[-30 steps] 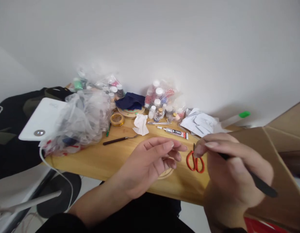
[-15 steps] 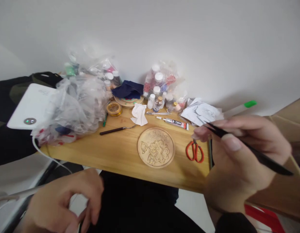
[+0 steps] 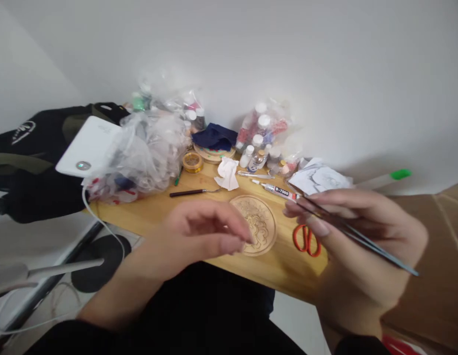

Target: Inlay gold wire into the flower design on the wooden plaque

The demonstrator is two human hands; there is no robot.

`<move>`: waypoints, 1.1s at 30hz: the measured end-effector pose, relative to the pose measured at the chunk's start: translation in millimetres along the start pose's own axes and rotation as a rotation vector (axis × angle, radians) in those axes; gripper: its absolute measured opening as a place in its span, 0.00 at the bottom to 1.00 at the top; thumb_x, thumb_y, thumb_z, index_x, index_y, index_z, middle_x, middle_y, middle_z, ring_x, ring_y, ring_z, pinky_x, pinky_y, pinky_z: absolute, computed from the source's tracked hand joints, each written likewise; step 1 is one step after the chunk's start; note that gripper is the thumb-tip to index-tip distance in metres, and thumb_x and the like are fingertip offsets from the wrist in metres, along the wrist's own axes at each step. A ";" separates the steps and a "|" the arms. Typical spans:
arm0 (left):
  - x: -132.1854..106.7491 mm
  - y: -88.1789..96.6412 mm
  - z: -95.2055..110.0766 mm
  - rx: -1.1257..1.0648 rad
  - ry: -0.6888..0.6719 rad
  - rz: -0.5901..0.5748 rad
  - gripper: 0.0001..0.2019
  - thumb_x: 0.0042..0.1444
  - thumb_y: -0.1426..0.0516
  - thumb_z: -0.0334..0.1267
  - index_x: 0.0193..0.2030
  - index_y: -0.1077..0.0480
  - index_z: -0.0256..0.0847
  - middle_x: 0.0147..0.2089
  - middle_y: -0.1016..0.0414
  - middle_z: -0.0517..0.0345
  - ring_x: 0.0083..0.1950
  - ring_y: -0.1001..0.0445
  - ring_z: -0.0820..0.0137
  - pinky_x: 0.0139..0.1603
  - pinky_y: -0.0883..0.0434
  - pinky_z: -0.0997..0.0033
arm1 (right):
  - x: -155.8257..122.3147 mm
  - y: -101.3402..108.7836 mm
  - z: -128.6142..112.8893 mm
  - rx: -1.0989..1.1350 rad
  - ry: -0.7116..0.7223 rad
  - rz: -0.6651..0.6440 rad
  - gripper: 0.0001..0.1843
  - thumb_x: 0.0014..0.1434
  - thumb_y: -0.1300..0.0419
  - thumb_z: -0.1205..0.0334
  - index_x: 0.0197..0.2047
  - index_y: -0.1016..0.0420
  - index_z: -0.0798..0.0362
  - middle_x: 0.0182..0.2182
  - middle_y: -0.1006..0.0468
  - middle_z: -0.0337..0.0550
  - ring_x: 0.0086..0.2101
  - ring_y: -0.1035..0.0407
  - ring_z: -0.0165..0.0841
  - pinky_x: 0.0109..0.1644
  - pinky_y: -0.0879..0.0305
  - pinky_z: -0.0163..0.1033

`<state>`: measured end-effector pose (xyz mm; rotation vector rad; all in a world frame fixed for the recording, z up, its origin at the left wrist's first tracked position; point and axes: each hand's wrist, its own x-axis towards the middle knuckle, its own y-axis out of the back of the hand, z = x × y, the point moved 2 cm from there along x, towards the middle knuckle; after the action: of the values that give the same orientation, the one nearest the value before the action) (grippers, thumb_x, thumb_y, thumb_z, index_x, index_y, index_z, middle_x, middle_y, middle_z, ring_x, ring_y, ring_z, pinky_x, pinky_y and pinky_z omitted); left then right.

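Tweezers [image 3: 365,236] lie slanted in my right hand [image 3: 362,246], gripped between thumb and fingers, with their thin tips pointing up and left. My left hand [image 3: 207,236] is slightly blurred, its thumb and fingertips brought together in a pinch; whether anything small is between them I cannot make out. It hovers in front of a round wooden disc [image 3: 264,222] with a flower design in raised lines, hiding the disc's left part. Orange-handled scissors [image 3: 306,241] rest on the table just left of my right hand, their blades hidden behind its fingers.
A glue tube [image 3: 277,190], a pen [image 3: 255,175], crumpled tissue [image 3: 228,172] and a dark-handled tool [image 3: 188,193] lie behind the disc. Bottles [image 3: 257,160], plastic bags [image 3: 151,148], a wire spool [image 3: 192,162] and papers [image 3: 320,177] crowd the wall side. A white device [image 3: 86,148] sits left.
My left hand has risen from the lap at lower left to the disc, its fingers now pinched. My right hand still holds the tweezers, turned a little. The camera view has shifted left.
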<state>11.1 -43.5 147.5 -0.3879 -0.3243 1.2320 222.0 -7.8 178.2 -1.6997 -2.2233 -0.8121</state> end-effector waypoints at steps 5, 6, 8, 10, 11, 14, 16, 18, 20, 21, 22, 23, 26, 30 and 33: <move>35.9 -33.4 -19.1 -0.461 0.100 -0.024 0.05 0.53 0.31 0.38 0.33 0.19 0.41 0.33 0.23 0.62 0.33 0.27 0.81 0.35 0.29 0.85 | -3.8 4.5 -1.6 -0.016 0.029 0.081 0.16 0.56 0.32 0.70 0.46 0.21 0.43 0.38 0.16 0.37 0.37 0.19 0.35 0.40 0.19 0.41; 38.9 -37.1 -21.7 -0.496 0.098 -0.024 0.05 0.53 0.31 0.37 0.34 0.19 0.40 0.33 0.23 0.61 0.35 0.27 0.80 0.35 0.29 0.85 | -3.5 5.5 -0.6 -0.017 0.066 0.113 0.16 0.56 0.32 0.69 0.46 0.20 0.42 0.38 0.16 0.37 0.37 0.19 0.36 0.39 0.19 0.41; 42.2 -42.0 -25.8 -0.540 0.106 -0.013 0.05 0.53 0.31 0.37 0.34 0.19 0.38 0.34 0.23 0.60 0.36 0.27 0.80 0.36 0.28 0.85 | -1.3 7.4 1.8 -0.004 0.155 0.140 0.16 0.56 0.32 0.68 0.47 0.20 0.41 0.38 0.16 0.37 0.37 0.19 0.36 0.39 0.19 0.42; 43.2 -44.6 -28.8 -0.572 0.133 0.003 0.05 0.54 0.32 0.37 0.34 0.20 0.37 0.34 0.23 0.60 0.36 0.27 0.80 0.36 0.27 0.85 | 3.0 10.1 3.5 0.002 0.232 0.094 0.17 0.56 0.32 0.68 0.47 0.20 0.41 0.39 0.16 0.36 0.39 0.20 0.35 0.40 0.19 0.41; 43.4 -45.4 -30.0 -0.588 0.148 0.011 0.05 0.54 0.32 0.36 0.34 0.20 0.36 0.34 0.23 0.59 0.35 0.27 0.80 0.35 0.27 0.85 | 5.6 11.9 4.0 -0.004 0.264 0.047 0.18 0.55 0.32 0.69 0.47 0.20 0.41 0.39 0.16 0.36 0.40 0.20 0.34 0.40 0.19 0.39; 43.6 -46.9 -31.5 -0.620 0.170 0.020 0.05 0.56 0.33 0.36 0.34 0.20 0.35 0.34 0.23 0.59 0.34 0.28 0.80 0.33 0.27 0.85 | 12.8 18.9 4.5 -0.065 0.320 -0.075 0.20 0.55 0.32 0.70 0.49 0.20 0.42 0.41 0.16 0.36 0.41 0.20 0.33 0.41 0.19 0.38; 43.7 -47.5 -31.3 -0.627 0.170 0.017 0.05 0.56 0.33 0.35 0.34 0.20 0.35 0.32 0.24 0.59 0.33 0.28 0.80 0.32 0.27 0.84 | 15.6 22.2 5.1 -0.108 0.323 -0.111 0.21 0.55 0.32 0.69 0.50 0.21 0.39 0.42 0.16 0.35 0.40 0.20 0.34 0.40 0.18 0.39; 43.5 -48.3 -31.0 -0.635 0.171 0.018 0.04 0.56 0.34 0.35 0.34 0.20 0.36 0.31 0.25 0.60 0.32 0.28 0.79 0.32 0.27 0.84 | 16.1 22.6 4.8 -0.124 0.331 -0.123 0.22 0.56 0.32 0.67 0.51 0.21 0.37 0.42 0.16 0.35 0.39 0.20 0.35 0.38 0.18 0.40; 43.1 -49.6 -30.8 -0.652 0.172 0.017 0.04 0.56 0.33 0.35 0.34 0.20 0.36 0.30 0.25 0.61 0.32 0.28 0.79 0.32 0.28 0.84 | 15.3 21.3 2.8 -0.133 0.330 -0.127 0.22 0.55 0.31 0.67 0.52 0.22 0.37 0.42 0.16 0.35 0.39 0.20 0.35 0.38 0.17 0.40; 42.7 -50.4 -30.9 -0.665 0.172 0.017 0.04 0.56 0.33 0.36 0.34 0.20 0.36 0.30 0.25 0.61 0.32 0.28 0.79 0.32 0.28 0.84 | 15.0 21.2 1.3 -0.148 0.312 -0.133 0.22 0.56 0.32 0.68 0.51 0.21 0.37 0.43 0.16 0.35 0.39 0.20 0.35 0.39 0.17 0.40; 42.4 -51.4 -31.0 -0.679 0.173 0.016 0.05 0.55 0.33 0.36 0.34 0.20 0.36 0.31 0.25 0.61 0.33 0.27 0.79 0.33 0.28 0.84 | 15.2 22.0 -0.5 -0.170 0.291 -0.136 0.21 0.56 0.32 0.68 0.51 0.21 0.37 0.43 0.16 0.35 0.40 0.20 0.35 0.40 0.17 0.40; 42.0 -52.5 -31.2 -0.693 0.176 0.019 0.06 0.55 0.32 0.37 0.34 0.20 0.36 0.31 0.25 0.61 0.33 0.27 0.79 0.33 0.28 0.83 | 15.9 24.1 -2.5 -0.200 0.274 -0.145 0.21 0.56 0.32 0.69 0.50 0.20 0.37 0.43 0.16 0.35 0.40 0.20 0.35 0.41 0.17 0.40; 40.8 -55.1 -32.1 -0.711 0.184 0.048 0.07 0.55 0.33 0.38 0.35 0.21 0.35 0.33 0.24 0.60 0.33 0.27 0.79 0.34 0.28 0.82 | 21.5 36.6 -6.7 -0.318 0.290 -0.257 0.27 0.53 0.30 0.70 0.54 0.23 0.36 0.46 0.17 0.34 0.39 0.19 0.35 0.45 0.18 0.38; 39.8 -57.1 -31.6 -0.705 0.187 0.072 0.08 0.55 0.33 0.39 0.35 0.21 0.36 0.33 0.24 0.59 0.34 0.27 0.78 0.34 0.29 0.80 | 25.7 50.3 -4.4 -0.395 0.316 -0.572 0.29 0.54 0.29 0.60 0.59 0.27 0.34 0.50 0.18 0.33 0.41 0.20 0.34 0.47 0.19 0.33; 39.3 -58.1 -30.1 -0.720 0.185 0.074 0.06 0.56 0.34 0.37 0.34 0.21 0.37 0.33 0.25 0.60 0.34 0.27 0.77 0.35 0.30 0.79 | 23.0 52.5 -3.6 -0.345 0.234 -0.483 0.24 0.60 0.34 0.59 0.59 0.27 0.34 0.52 0.20 0.32 0.47 0.21 0.34 0.56 0.23 0.34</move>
<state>85.3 -25.7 148.4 -1.1338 -0.5955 1.1110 264.0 18.1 207.6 -1.1016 -2.4569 -1.4951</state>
